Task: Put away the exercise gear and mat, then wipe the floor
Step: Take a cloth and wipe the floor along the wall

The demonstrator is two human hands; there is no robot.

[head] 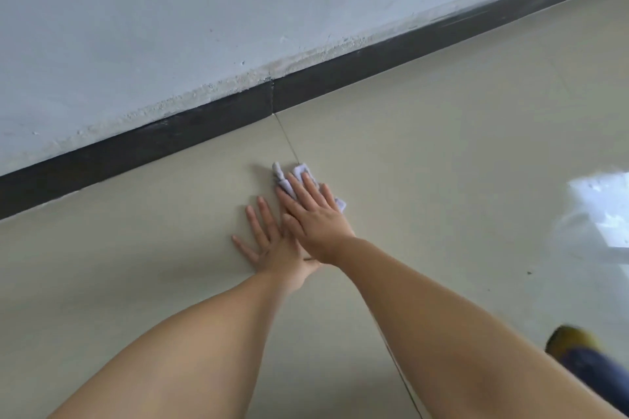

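Right hand (318, 214) flat, fingers straight, pressing small pale lilac cloth (299, 173) onto beige tiled floor (442, 146); left hand (272, 241) splayed flat beside it, grip empty.

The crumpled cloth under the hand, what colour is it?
Pale lilac crumpled cloth, seen in the head view.

Beige tiled floor (442, 153); pale cloth (299, 171) on it.

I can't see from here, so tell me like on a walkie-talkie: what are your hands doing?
Right hand flat, pressing cloth on floor. Left hand flat on tile beside it. Cloth near dark baseboard. Nothing in the way.
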